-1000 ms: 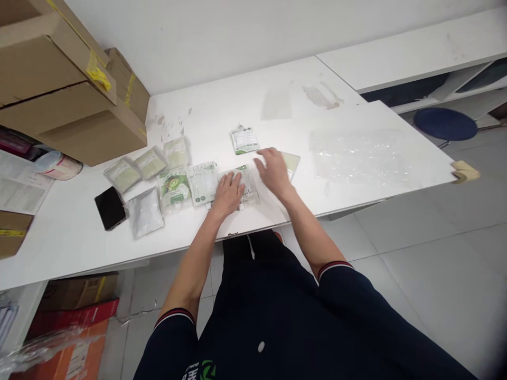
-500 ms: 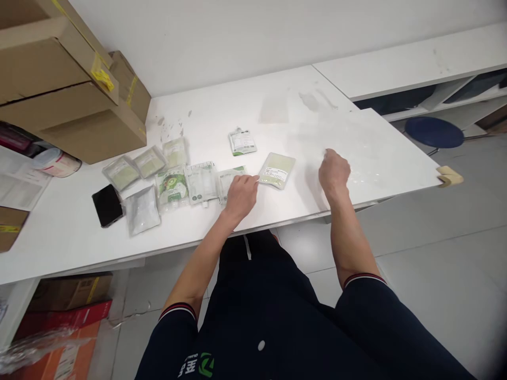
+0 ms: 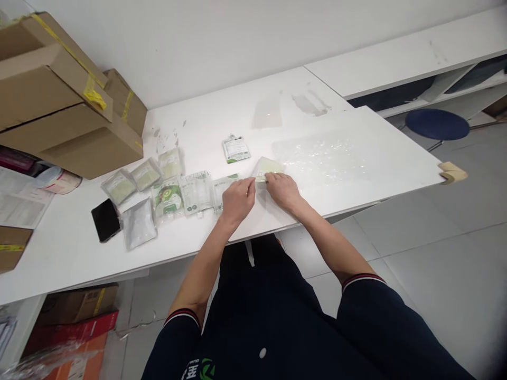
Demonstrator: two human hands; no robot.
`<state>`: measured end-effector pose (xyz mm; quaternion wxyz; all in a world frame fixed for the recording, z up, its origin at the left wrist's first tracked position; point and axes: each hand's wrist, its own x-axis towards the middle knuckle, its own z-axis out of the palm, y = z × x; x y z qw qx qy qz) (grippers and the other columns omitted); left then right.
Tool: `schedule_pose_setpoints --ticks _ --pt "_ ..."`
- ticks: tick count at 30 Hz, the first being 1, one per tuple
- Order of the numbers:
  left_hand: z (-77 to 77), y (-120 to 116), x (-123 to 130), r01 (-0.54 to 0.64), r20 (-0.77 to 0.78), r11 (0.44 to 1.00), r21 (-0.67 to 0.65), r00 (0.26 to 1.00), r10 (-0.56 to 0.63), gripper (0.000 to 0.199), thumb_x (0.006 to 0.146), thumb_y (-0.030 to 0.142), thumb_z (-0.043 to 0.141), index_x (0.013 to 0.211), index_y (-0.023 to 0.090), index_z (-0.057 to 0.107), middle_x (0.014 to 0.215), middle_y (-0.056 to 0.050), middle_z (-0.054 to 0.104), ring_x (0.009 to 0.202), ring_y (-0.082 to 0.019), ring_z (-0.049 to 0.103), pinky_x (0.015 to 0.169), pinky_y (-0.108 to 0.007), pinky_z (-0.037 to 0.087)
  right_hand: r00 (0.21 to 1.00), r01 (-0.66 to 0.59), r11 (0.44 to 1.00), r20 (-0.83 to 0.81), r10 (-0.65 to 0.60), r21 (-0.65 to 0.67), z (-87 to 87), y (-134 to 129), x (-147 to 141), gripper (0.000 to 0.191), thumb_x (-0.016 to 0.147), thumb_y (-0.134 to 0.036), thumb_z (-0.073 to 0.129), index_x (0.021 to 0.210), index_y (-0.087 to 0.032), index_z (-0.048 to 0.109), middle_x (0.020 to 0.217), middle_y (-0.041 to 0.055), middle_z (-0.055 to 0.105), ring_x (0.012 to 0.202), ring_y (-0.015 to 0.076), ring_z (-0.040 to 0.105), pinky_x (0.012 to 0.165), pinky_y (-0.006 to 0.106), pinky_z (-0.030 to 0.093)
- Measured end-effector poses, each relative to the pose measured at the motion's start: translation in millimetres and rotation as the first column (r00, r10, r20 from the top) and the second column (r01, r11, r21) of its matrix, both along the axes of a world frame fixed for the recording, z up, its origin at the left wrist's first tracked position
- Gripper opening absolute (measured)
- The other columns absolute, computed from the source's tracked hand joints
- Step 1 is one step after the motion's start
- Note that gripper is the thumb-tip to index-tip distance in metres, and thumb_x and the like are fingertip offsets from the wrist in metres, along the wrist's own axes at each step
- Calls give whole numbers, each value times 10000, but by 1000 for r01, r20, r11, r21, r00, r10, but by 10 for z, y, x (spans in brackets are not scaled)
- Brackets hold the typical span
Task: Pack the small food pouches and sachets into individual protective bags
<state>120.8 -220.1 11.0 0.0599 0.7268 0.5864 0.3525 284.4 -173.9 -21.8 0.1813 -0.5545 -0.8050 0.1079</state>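
A pale green, clear-wrapped packet (image 3: 266, 167) lies on the white table, partly hidden by my right hand. My left hand (image 3: 238, 199) is closed on the packet's left corner. The fingers of my right hand (image 3: 283, 190) are bent over its front right part. Just left of my left hand lies a green and white pouch (image 3: 222, 191), beside a clear-fronted pouch (image 3: 197, 192) and a pouch with a green fruit picture (image 3: 169, 196). A small white and green pouch (image 3: 236, 149) sits farther back.
Several green packets (image 3: 146, 174), a silver pouch (image 3: 139, 224) and a black phone (image 3: 106, 220) are at the left. Cardboard boxes (image 3: 79, 132) stand behind them. Clear film (image 3: 325, 158) covers the table's right part. A blue stool (image 3: 437, 125) stands beyond.
My right hand has moved left from above the clear film to the green packet. My left hand stays at the packet's left side. The view has shifted slightly.
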Motion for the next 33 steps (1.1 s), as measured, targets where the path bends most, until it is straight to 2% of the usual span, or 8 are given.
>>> schedule_pose_setpoints --ticks 2,4,7,11,20,24,28,33 --pt "22 57 21 -75 149 985 158 987 51 231 939 259 461 997 181 670 899 -48 703 678 -123 581 695 -258 455 951 48 999 -307 -47 -3 94 -38 180 339 992 -324 353 1143 -171 615 1060 125 686 1022 277 613 888 417 494" --pt "16 104 88 -91 204 971 222 978 45 209 929 227 449 950 171 649 842 -31 676 617 -100 546 629 -237 443 736 161 986 -661 -147 -41 200 -96 425 401 989 -489 346 1063 -198 612 946 74 679 889 227 651 778 371 550" --pt "-72 175 309 143 -52 983 117 989 -137 197 893 205 504 1030 177 643 976 -61 686 809 -148 617 726 -265 493 297 288 944 -922 -249 -162 301 -169 873 415 913 -603 465 1014 -216 578 903 27 634 740 154 655 636 298 584" --pt "-306 354 738 384 -453 911 -150 792 -408 424 878 98 491 1296 155 533 1375 -135 551 1080 -232 584 875 -358 511 122 274 910 -928 -352 -310 263 -173 1437 364 792 -549 675 851 -215 543 807 -13 573 629 97 617 532 219 575" --pt "-546 462 768 447 -563 878 -170 687 -459 306 880 -48 363 994 94 608 1088 -141 666 1034 -219 598 779 -303 542 315 61 823 -772 -552 -564 99 78 1683 250 765 -358 734 897 -195 598 773 0 618 604 103 611 498 207 556" --pt "-565 214 538 478 -528 873 -92 720 -450 270 915 -6 355 998 104 587 1083 -131 655 1029 -202 596 818 -302 538 632 144 765 -536 -560 -628 99 3 1549 344 821 -411 652 1076 -186 601 818 60 655 644 180 630 590 336 564" --pt "-545 45 493 462 -502 882 -95 743 -443 336 896 -31 335 1105 115 554 1066 -118 634 996 -195 582 828 -308 518 858 498 818 25 -514 -288 241 -166 1328 466 878 -464 555 1199 -128 584 1034 196 619 919 333 599 729 482 501" --pt "-532 19 570 426 -559 894 -141 711 -427 520 878 -70 300 1307 160 482 1009 -95 630 932 -196 574 770 -306 491 922 296 951 233 -309 91 302 85 1003 410 935 -417 483 1236 -167 606 1263 210 518 1128 369 442 817 470 422"
